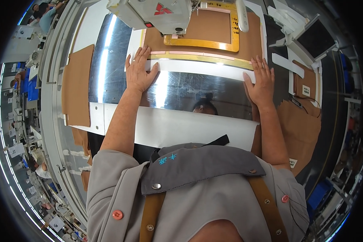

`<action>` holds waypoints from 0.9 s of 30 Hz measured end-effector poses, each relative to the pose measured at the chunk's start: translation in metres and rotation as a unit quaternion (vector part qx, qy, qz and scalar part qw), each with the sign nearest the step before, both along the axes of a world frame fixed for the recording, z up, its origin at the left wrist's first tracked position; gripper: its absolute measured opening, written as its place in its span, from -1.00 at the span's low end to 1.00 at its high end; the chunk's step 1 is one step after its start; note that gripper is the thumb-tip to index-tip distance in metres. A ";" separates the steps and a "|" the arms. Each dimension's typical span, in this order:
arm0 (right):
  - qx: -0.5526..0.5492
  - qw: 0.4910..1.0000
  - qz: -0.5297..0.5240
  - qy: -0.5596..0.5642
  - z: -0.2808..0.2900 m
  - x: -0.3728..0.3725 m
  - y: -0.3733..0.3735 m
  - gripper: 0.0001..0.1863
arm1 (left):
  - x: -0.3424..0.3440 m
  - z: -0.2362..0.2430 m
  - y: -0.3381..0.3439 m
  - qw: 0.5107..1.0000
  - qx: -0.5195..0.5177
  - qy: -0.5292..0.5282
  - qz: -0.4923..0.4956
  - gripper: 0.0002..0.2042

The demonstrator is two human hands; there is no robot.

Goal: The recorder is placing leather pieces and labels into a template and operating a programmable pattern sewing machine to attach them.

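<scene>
My left hand (142,71) lies flat with its fingers spread at the left end of a white strip (197,66), its fingertips by the corner of a brown panel (159,43). At the strip's right end, my right hand (263,82) rests with fingers outstretched near the panel's other front corner. Neither hand grips anything. Pale pink and yellow tape-like bands (205,57) run along the panel's front edge. A yellow rectangular frame (205,43) lies on top of the panel, partly hidden by the sewing machine head (161,16).
Shiny metal plate (185,90) spans the table before me. Brown pieces (78,86) are stacked at left; more brown material (300,129) lies at right beside a small thread-snipper-like tool (296,103). A screen (315,38) stands at the far right. Other people sit at machines at far left.
</scene>
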State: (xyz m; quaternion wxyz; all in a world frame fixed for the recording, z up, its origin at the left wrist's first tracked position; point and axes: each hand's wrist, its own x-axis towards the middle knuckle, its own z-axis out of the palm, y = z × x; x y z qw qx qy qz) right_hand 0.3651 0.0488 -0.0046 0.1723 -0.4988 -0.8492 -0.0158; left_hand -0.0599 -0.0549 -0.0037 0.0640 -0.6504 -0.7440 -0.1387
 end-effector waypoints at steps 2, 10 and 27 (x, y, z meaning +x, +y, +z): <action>0.001 1.000 0.001 0.005 -0.001 0.000 0.000 -0.37 | 0.000 -0.001 0.001 1.000 -0.005 0.001 -0.002 -0.39; 0.011 1.000 0.001 0.010 -0.005 0.001 0.002 -0.37 | 0.002 -0.001 0.000 1.000 -0.001 0.000 0.005 -0.40; 0.069 0.964 -0.218 0.133 0.031 0.147 0.062 -0.67 | -0.008 -0.012 0.004 0.999 0.005 0.035 0.015 -0.37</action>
